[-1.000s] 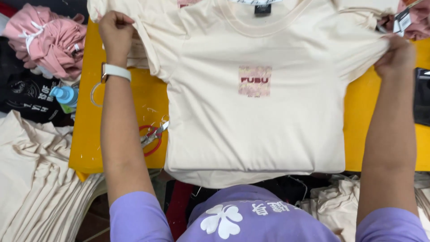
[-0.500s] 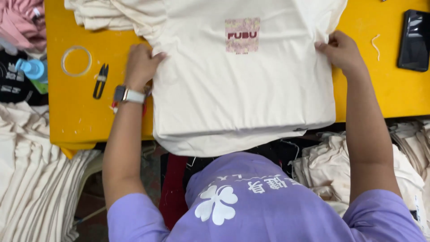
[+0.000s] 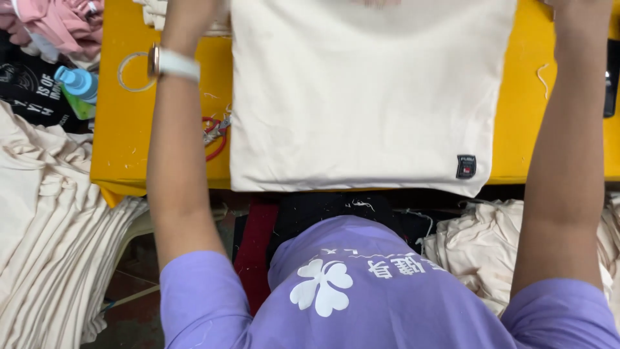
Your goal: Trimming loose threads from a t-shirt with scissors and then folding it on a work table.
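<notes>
The table (image 3: 123,155) has a yellow top. A cream shirt (image 3: 361,103) lies flat across its middle, the hem reaching the near edge, with a small dark label (image 3: 465,166) at the hem corner. Left of the shirt lie red-handled snips (image 3: 216,132), touching its edge, and a clear tape ring (image 3: 132,70). A dark phone (image 3: 611,77) lies at the right edge.

I have a single view, from the camera worn on the head, looking steeply down and forward over the purple shirt front (image 3: 361,291) onto the yellow table (image 3: 161,155). It sits close: the near table edge crosses mid-frame, both forearms run out past the top edge, and no second view overlaps it.
</notes>
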